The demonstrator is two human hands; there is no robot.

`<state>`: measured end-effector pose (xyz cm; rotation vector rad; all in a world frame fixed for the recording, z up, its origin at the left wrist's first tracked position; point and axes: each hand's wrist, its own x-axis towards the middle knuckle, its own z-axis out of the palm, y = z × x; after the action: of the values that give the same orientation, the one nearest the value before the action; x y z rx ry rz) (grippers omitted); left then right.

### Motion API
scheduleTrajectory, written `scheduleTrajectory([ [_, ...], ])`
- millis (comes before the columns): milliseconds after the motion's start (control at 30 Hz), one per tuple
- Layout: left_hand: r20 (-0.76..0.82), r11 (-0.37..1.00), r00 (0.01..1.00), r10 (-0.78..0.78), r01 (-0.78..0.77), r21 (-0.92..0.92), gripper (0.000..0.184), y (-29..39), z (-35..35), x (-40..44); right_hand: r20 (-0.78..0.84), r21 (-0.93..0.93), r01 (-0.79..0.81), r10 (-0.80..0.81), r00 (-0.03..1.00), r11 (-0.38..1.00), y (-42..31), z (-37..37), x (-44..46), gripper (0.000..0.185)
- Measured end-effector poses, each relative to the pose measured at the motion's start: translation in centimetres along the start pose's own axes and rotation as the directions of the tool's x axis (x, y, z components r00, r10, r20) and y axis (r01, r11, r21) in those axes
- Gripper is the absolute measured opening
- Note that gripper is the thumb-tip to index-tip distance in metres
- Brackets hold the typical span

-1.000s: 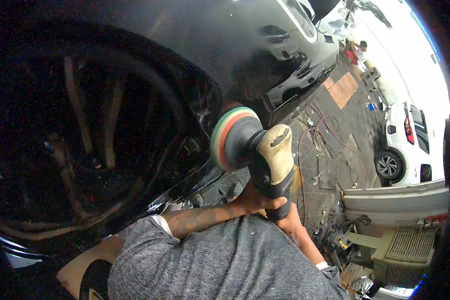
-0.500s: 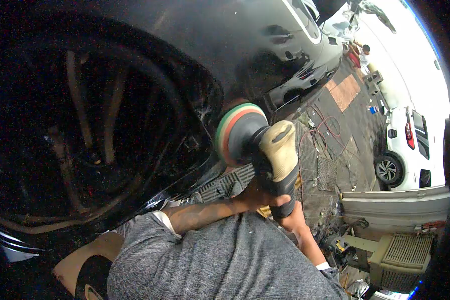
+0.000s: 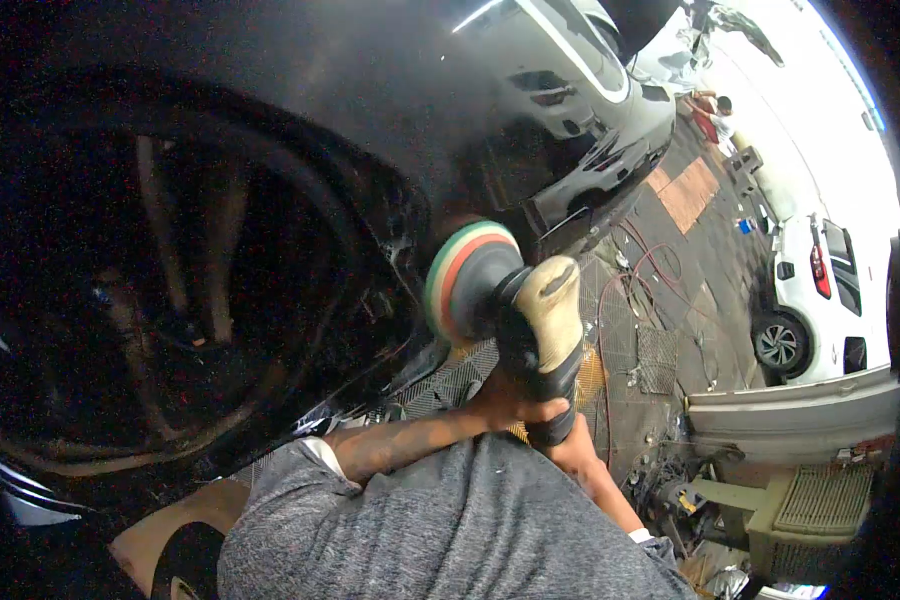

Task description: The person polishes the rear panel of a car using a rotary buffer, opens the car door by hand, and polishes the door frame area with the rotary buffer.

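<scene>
The floor [image 3: 715,258] spreads beside the dark car [image 3: 400,90], at whose side the left hand [image 3: 511,396] and right hand [image 3: 576,447] grip a polisher [image 3: 548,322], its pad [image 3: 455,268] facing it

The black car [image 3: 400,120] is glossy and mirror-like. The polisher [image 3: 517,342] shows a smooth tan nose [image 3: 552,310], apparently plastic, and a matt black grip [image 3: 560,380]; its pad [image 3: 454,275] looks like matt foam. The shirt [image 3: 450,520] is soft-looking, matt cloth. The floor [image 3: 718,258] looks dull and rough.
</scene>
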<state>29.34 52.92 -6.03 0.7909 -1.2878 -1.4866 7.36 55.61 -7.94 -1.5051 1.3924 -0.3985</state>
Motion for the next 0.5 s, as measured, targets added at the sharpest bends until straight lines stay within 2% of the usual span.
scheduleTrajectory([
  [67,-0.089,0.981,0.992,0.084,-0.066,0.183,0.073,-0.9,0.1,-1.2,0.022,-0.025,0.067,-0.066,0.998,0.997,-0.3,0.5,0.3,0.032],
  [133,-0.036,0.995,0.999,-0.025,0.029,0.101,0.072,-0.5,-0.7,-1.3,0.019,-0.048,0.102,-0.101,0.995,0.994,-0.4,1.3,1.1,0.032],
  [167,-0.045,0.993,0.999,-0.019,0.024,0.117,0.072,-0.1,-1.2,-0.9,0.005,-0.027,0.084,-0.084,0.996,0.996,-0.4,1.8,1.7,0.033],
  [233,-0.05,0.975,0.993,-0.111,0.119,0.187,0.071,1.2,-1.9,-0.1,-0.009,-0.025,0.018,-0.018,1.0,1.0,-0.6,2.5,2.6,0.035],
  [267,-0.055,0.966,0.989,-0.137,0.146,0.213,0.071,1.8,-2.2,0.3,-0.006,-0.024,0.036,-0.037,0.999,0.999,-0.9,2.6,2.9,0.035],
  [333,-0.06,0.966,0.988,-0.145,0.155,0.209,0.071,2.2,-2.8,0.6,-0.016,0.139,0.171,-0.17,0.985,0.975,-2.7,3.3,3.4,0.034],
  [367,-0.064,0.965,0.987,-0.146,0.156,0.211,0.071,2.1,-3.1,0.7,0.0,0.087,0.133,-0.134,0.991,0.987,-4.1,3.3,3.1,0.032],
  [400,-0.073,0.978,0.996,-0.052,0.066,0.197,0.072,1.6,-3.2,0.7,0.004,0.091,0.144,-0.145,0.989,0.985,-3.8,3.5,3.6,0.032],
  [467,-0.084,0.982,0.996,0.034,-0.018,0.189,0.073,0.6,-3.6,0.2,0.008,0.072,0.188,-0.189,0.982,0.979,-2.7,4.1,4.2,0.03],
  [500,-0.095,0.979,0.995,0.026,-0.006,0.202,0.076,2.3,-3.9,0.1,0.017,0.062,0.199,-0.201,0.979,0.978,-3.8,4.1,4.2,0.027],
])
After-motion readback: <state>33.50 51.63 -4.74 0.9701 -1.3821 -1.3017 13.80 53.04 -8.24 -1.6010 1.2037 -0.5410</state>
